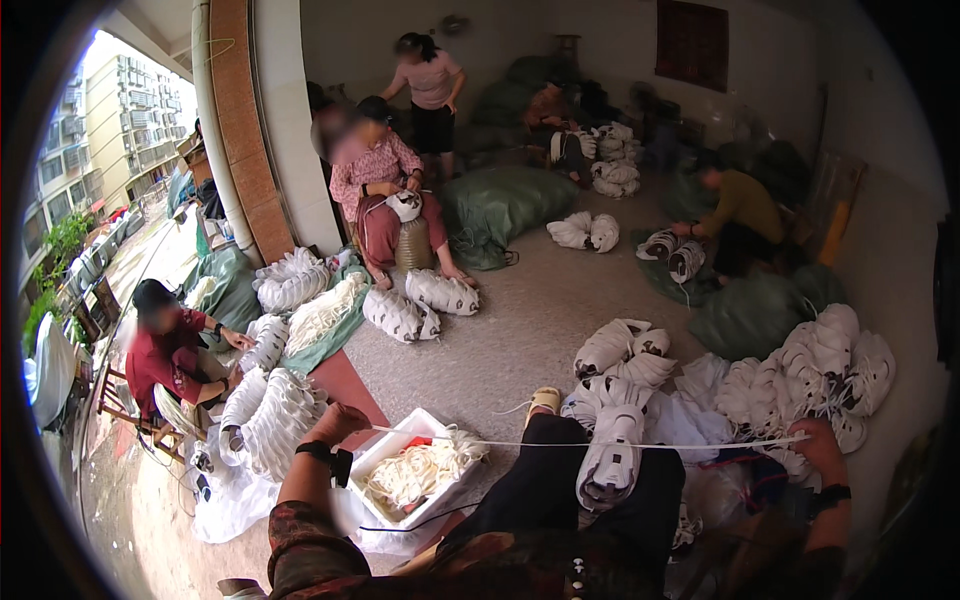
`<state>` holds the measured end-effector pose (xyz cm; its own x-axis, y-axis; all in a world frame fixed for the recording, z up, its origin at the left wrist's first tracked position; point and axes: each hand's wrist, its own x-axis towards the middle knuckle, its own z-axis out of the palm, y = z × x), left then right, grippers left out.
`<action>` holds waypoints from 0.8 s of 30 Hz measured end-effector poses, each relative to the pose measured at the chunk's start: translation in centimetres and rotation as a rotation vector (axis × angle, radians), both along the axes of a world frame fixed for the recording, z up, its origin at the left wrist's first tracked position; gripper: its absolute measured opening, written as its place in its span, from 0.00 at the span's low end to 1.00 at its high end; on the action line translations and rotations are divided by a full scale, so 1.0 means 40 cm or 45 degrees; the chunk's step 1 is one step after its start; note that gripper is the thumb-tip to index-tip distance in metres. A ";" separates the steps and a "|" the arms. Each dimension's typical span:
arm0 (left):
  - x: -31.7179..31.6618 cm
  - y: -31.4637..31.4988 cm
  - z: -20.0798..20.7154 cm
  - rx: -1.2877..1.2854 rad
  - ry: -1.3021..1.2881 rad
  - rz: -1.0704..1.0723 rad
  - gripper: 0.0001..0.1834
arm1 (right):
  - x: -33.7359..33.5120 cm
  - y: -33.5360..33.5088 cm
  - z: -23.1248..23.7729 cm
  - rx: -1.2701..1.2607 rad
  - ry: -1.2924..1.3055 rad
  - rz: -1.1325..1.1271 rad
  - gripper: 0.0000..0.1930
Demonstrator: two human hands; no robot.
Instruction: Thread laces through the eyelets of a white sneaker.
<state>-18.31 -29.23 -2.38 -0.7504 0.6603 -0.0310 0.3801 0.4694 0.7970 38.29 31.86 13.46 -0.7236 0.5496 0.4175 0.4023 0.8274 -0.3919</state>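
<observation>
A long white shoelace (530, 443) is pulled out nearly straight across my lap, one end in each hand. My left hand (338, 422) is closed on its left end, above a white plastic bin (395, 541) of loose laces (420, 470). On the far right, my right hand (820, 446) pinches the other end, beside a heap of white shoes. Between my knees rests a white shoe (608, 468), its opening toward me. The lace crosses over this shoe; whether it is threaded through any eyelet I cannot tell.
Bundled white shoes (625, 352) lie ahead, and a shoe pile (815, 370) stands at right. Seated at left, a person in red (175, 350) handles strung shoes. Farther off, others work near green sacks (515, 205). Laces (325, 312) lie on green cloth.
</observation>
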 end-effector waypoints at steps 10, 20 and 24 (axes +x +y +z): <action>-0.031 -0.188 -0.109 -0.916 0.846 -0.375 0.04 | 0.298 0.226 0.011 -0.309 -0.043 -0.339 0.09; -0.003 -0.256 -0.292 -0.905 0.208 0.240 0.17 | 0.624 0.385 -0.064 -0.063 0.116 -0.213 0.06; -0.009 -0.152 -0.341 -0.864 0.348 -0.078 0.14 | 0.795 0.452 -0.106 -0.129 0.013 -0.667 0.03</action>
<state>-18.67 -35.30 -16.03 -0.7523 0.6034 -0.2645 0.5652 0.7974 0.2115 70.07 49.93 9.24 -0.3375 0.8742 0.3492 0.7469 0.4744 -0.4658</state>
